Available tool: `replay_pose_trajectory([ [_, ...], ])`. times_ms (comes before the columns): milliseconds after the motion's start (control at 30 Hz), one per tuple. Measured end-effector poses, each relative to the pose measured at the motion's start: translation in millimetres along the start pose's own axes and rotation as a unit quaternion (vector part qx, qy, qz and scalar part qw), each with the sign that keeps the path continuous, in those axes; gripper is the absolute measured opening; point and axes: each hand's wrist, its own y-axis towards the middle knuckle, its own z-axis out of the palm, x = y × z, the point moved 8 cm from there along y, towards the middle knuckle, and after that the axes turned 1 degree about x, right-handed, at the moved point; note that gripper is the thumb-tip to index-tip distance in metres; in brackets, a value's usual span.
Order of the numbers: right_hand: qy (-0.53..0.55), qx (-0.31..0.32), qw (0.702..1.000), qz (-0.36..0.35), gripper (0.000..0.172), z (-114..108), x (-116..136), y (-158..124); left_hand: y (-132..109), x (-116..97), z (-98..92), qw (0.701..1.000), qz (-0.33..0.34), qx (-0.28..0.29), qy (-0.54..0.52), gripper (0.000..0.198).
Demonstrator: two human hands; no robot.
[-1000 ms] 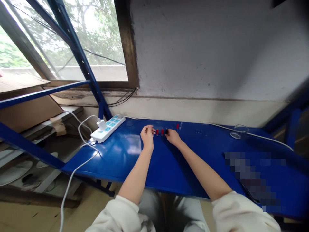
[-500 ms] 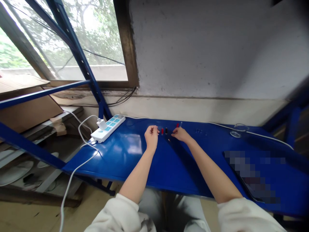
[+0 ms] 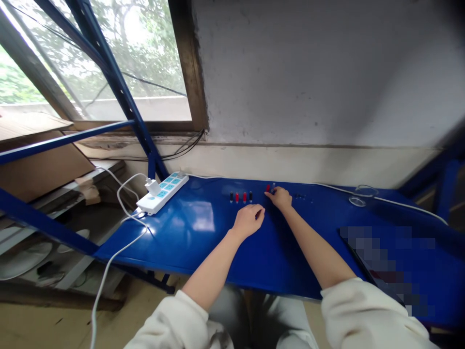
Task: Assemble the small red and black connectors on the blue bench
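My left hand (image 3: 249, 219) is low over the blue table, its fingers curled together toward the right; whatever they hold is hidden. My right hand (image 3: 281, 198) is farther back, fingers bent and closed; I cannot make out anything in them. Just beyond its fingertips stand a small red piece (image 3: 268, 187) and a small clear piece (image 3: 273, 185). Behind my left hand is a short row of small upright cylinders: a black one (image 3: 231, 197) and a red one (image 3: 237, 198) on the left, another red one (image 3: 244, 197) and another black one (image 3: 250, 196) on the right.
Several tiny clear pieces (image 3: 300, 196) lie right of my right hand. Farther right are a clear round dish (image 3: 357, 200) and a dark flat object, partly blurred out (image 3: 366, 261). A white power strip (image 3: 163, 193) with cables lies on the left of the blue table (image 3: 174, 242).
My left hand has left the cylinder row and come down to the right, uncovering the left black and red cylinders. My right hand has moved slightly back and right.
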Motion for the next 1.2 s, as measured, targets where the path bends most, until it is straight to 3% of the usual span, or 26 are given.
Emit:
replay_pose_trajectory([
  [200,0.025,-0.006,1.000,0.001,0.024,7,16,2,1,0,-1.9,1.000,0.001,0.002,0.002,0.024],
  [367,0.056,0.032,0.997,-0.035,0.016,10,24,-6,1,-3,-1.2,1.000,0.017,0.007,0.023,0.025],
  [500,0.085,0.061,0.989,-0.101,0.014,-2,32,-26,1,-5,-3.4,1.000,0.027,0.000,0.011,0.025],
  [700,0.091,0.032,0.973,-0.211,0.008,-36,46,-75,1,-10,-13.6,0.999,0.018,-0.038,-0.004,0.044],
  [933,0.088,-0.005,0.944,-0.319,0.014,-39,61,-102,1,7,-6.2,0.999,-0.028,-0.034,0.014,0.031],
  [1067,0.109,-0.008,0.941,-0.320,0.018,-40,59,-100,1,20,-10.0,0.992,-0.077,-0.087,-0.040,0.023],
  [1200,0.069,0.013,0.957,-0.280,0.021,-34,50,-96,0,26,-14.8,0.978,-0.105,-0.132,-0.126,0.019],
])
